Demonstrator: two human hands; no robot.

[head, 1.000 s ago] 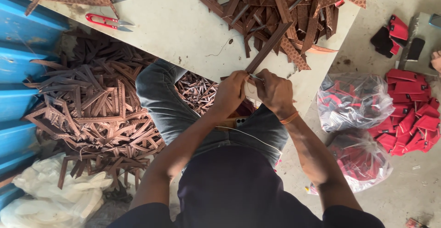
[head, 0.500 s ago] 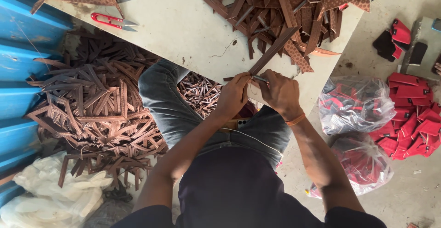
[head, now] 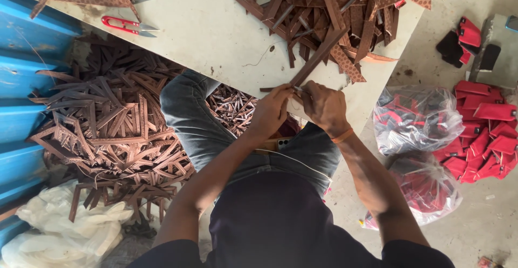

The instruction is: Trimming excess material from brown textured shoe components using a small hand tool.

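Both hands meet at the near edge of a pale table [head: 205,36]. My left hand [head: 274,110] pinches the lower end of a long brown strap [head: 317,57] that slants up to the right. My right hand [head: 325,106], with an orange band on the wrist, grips the same strap end beside it and seems to hold a small metal tool, too hidden to name. The strap's far end lies against a heap of brown straps [head: 334,9] on the table.
Red thread snips [head: 127,26] lie on the table at the left. A large pile of brown straps [head: 113,133] covers the floor by a blue wall [head: 21,79]. White bags [head: 59,235] lie lower left. Clear bags of red pieces [head: 415,117] and loose red pieces [head: 485,133] sit at the right.
The hands have stayed together on the strap end, with only small finger shifts. The view has drifted slightly.
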